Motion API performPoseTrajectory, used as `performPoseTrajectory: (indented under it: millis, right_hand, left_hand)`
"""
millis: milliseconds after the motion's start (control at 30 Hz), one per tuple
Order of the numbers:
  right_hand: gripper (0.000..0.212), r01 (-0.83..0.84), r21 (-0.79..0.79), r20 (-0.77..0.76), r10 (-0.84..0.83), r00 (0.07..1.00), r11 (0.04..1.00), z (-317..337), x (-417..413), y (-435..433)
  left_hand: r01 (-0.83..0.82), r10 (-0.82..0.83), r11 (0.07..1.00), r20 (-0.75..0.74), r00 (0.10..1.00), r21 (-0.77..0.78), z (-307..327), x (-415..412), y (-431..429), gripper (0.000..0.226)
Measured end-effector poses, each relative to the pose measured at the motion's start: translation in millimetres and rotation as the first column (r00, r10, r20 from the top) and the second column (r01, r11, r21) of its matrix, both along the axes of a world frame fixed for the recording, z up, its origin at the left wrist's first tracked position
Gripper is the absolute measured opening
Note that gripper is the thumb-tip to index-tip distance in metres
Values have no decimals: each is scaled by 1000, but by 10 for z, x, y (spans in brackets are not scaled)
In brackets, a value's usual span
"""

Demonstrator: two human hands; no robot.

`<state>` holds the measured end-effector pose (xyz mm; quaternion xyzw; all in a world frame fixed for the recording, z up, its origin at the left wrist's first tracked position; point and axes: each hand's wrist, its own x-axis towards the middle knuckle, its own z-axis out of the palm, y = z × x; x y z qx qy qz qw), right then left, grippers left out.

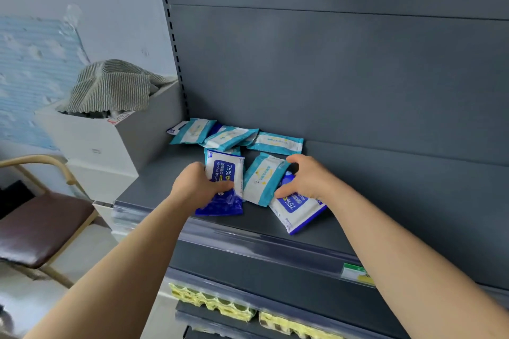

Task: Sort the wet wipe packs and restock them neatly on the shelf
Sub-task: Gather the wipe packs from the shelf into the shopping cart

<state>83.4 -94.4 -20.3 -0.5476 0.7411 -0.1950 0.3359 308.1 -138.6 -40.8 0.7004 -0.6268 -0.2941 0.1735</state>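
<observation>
Several wet wipe packs lie loose at the left end of a dark grey shelf [275, 224]. My left hand [199, 183] grips a blue-and-white alcohol wipes pack [224, 173] standing on its dark blue end. My right hand [305, 177] holds another blue-and-white alcohol wipes pack [296, 212] that lies flat near the shelf front. Between my hands a teal-and-white pack [261, 179] leans tilted. Three more teal-and-white packs [275, 142] lie in a row behind, against the back panel.
A white box [104, 143] with a striped cloth [115, 88] on top stands left of the shelf. A chair with a brown seat [41, 226] sits at the lower left. Yellow packets [212, 303] fill the shelf below. The shelf stretches bare to the right.
</observation>
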Motion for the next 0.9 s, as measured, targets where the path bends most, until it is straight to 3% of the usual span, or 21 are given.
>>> performPoseTrajectory:
  millis: [100,300,367,467,633,800,900]
  right_hand:
    - [82,130,-43,113,-124,986,991,23,-111,-64]
    - [63,406,-163,172,-380,909,899,204,-402,-212]
    - [53,450,-159,268,-400,876,879,227,-451,-278]
    - [47,398,-112,424,-319,848,910,137,-338,-323]
    - [34,289,-129,338,-232,912,949,-107,-97,-429]
    - [31,221,-51,426,-179,887,974,-63,-163,-432]
    - [28,212,-102,434,-149,889,972,31,-263,-452]
  left_hand:
    - [32,-32,999,-42,999,4,28,14,-33,37]
    - [-84,102,991,-184,978,101,154,-64,-118,31]
    - [-109,133,987,-237,962,115,186,-123,-144,30]
    - [-103,138,987,-307,942,127,204,-218,-147,29]
    - [-61,97,991,-338,936,117,133,-353,-72,35]
    - [26,9,994,-321,947,102,156,-375,35,35]
    - [92,-64,990,-234,970,108,261,-354,72,29]
